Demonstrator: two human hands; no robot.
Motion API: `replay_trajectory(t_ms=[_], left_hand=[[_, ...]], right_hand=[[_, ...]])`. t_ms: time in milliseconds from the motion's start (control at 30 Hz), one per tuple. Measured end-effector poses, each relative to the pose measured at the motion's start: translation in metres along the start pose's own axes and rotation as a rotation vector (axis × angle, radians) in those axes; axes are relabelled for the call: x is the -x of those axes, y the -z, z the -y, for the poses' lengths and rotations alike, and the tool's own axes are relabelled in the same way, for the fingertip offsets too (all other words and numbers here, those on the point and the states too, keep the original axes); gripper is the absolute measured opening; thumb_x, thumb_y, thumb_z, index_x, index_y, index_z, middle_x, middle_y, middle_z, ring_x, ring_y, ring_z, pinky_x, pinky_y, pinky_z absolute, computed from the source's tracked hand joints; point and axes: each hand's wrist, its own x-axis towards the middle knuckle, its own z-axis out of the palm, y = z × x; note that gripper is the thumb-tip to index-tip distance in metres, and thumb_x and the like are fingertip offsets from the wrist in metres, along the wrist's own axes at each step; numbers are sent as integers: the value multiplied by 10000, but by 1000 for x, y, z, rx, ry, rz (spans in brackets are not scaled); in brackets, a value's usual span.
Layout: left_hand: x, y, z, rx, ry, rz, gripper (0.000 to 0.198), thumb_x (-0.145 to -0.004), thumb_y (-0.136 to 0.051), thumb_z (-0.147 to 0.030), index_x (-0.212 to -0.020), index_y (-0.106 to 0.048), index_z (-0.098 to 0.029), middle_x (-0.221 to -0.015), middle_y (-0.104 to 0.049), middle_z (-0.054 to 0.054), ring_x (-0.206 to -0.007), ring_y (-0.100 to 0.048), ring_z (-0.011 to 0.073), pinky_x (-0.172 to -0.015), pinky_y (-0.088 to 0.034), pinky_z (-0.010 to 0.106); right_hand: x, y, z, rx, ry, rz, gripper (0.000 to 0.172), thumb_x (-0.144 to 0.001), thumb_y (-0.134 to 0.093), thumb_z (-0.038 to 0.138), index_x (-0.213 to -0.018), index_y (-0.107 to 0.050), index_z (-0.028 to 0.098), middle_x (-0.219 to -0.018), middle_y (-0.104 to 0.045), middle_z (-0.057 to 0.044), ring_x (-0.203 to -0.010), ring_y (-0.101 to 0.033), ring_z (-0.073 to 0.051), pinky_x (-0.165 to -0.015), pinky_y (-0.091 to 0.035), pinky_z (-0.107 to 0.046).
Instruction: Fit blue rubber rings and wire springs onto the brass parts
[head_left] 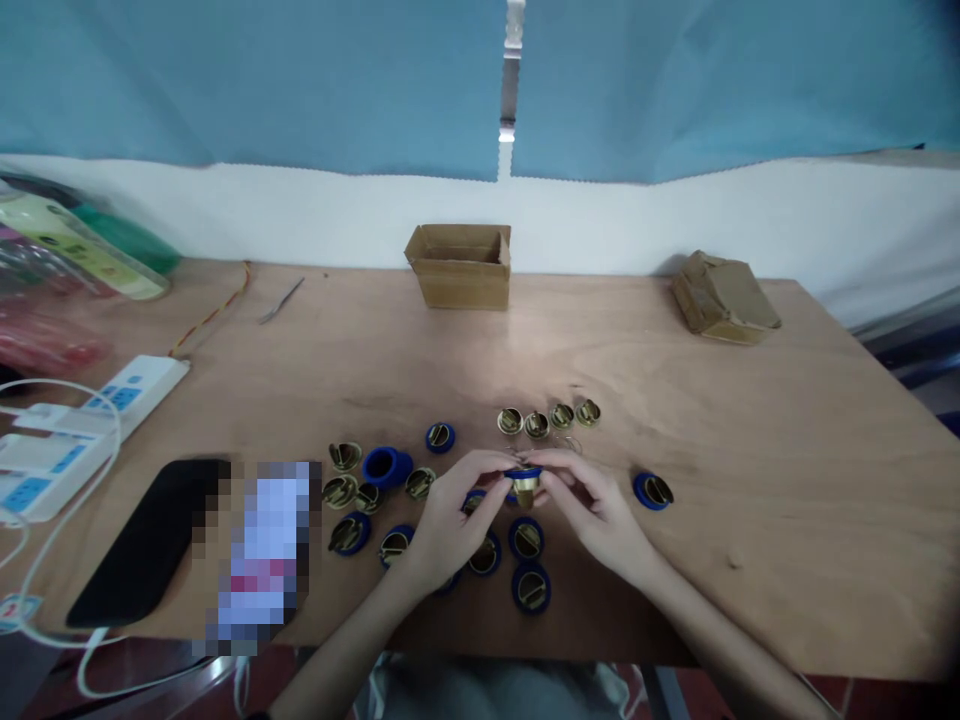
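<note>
My left hand (463, 515) and my right hand (592, 500) meet near the table's front, pinching one brass piece with a blue ring (525, 484) between their fingertips. Below them lie several similar blue-ringed brass pieces (526, 539), some partly hidden by my left hand. Plain brass round pieces (510, 420) sit in a short row just beyond my fingers. More brass pieces (341, 490) lie to the left, around a hollow blue cylinder (384, 467). A single blue-ringed piece (654, 490) rests to the right of my right hand.
An open cardboard box (466, 285) stands at the back, and a crumpled, closed one (724, 298) at the back right. On the left are a black phone (146, 545), a pixelated device (262, 550), a white power strip (142, 395) with cables, tweezers (282, 300) and plastic bags.
</note>
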Motion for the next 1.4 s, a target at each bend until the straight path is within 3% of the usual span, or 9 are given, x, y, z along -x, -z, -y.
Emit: replay_trajectory(t_ms=[167,367,600,700,767,833,900,1100,1400], left_hand=[[1,-1,3,133,43,-5,187,-1001,-544,-227,-1128,-683,-225,-1269,-696,94,-1201,-662,231,-1012,-544,356],[3,-6,4,281,124,54,196,-942,-653,-232,-1137,-642,-224,-1314,-690,108,-1233,-664,250,-1029,-560,381],[4,-6,0,278,100,-27,270,-858,-738,-167,-1098,-631,-227,-1245,-719,83,-1166,-694,220,-996,-578,342],[4,-5,-2,286,73,-87,243,-842,-742,-145,-1048,-634,-216,-1243,-707,88,-1140,-700,210,-971,-588,323],[3,-5,-1,278,47,-121,236,-840,-733,-129,-1036,-628,-210,-1246,-694,92,-1146,-692,208,-971,-584,319],[3,-4,0,264,19,-146,248,-838,-727,-117,-1041,-618,-206,-1243,-683,97,-1167,-677,214,-983,-576,326],[3,-5,2,251,4,-161,253,-839,-721,-110,-1047,-612,-204,-1238,-673,100,-1186,-663,219,-991,-568,329],[2,-6,1,233,0,-167,224,-833,-716,-107,-1011,-623,-206,-1203,-674,85,-1150,-674,204,-955,-581,307],[4,-5,1,217,30,-157,216,-835,-705,-112,-1006,-628,-219,-1211,-676,78,-1134,-686,203,-934,-600,308]], right_hand=[[-2,-1,0,176,152,-30,168,-1014,-559,232,-1097,-699,274,-1136,-694,-71,-1017,-701,-208,-823,-640,-349],[1,-1,-1,430,350,-16,298,-1002,-535,141,-1227,-649,300,-1224,-668,-80,-1148,-666,-240,-992,-584,-437],[4,-2,-1,468,387,2,368,-977,-546,121,-1305,-556,287,-1266,-651,-92,-1191,-651,-253,-999,-573,-448],[2,10,3,533,332,-105,247,-995,-517,157,-1199,-594,273,-1159,-697,-80,-1092,-693,-250,-935,-582,-415],[-2,23,4,612,212,-158,176,-1021,-491,217,-1149,-603,260,-1028,-728,-60,-886,-730,-222,-780,-593,-355],[-6,37,3,717,46,-125,181,-1037,-471,272,-1166,-594,243,-865,-729,-33,-651,-689,-192,-605,-534,-315],[-11,49,-1,803,-16,-15,175,-1037,-460,287,-1102,-611,230,-737,-688,-12,-544,-621,-176,-561,-473,-307],[-17,59,-18,794,-54,164,63,-956,-593,263,-971,-627,212,-877,-687,-50,-719,-636,-193,-642,-459,-302],[-16,70,-28,692,-121,269,67,-914,-621,166,-956,-659,204,-761,-639,-4,-644,-573,-146,-592,-420,-262]])
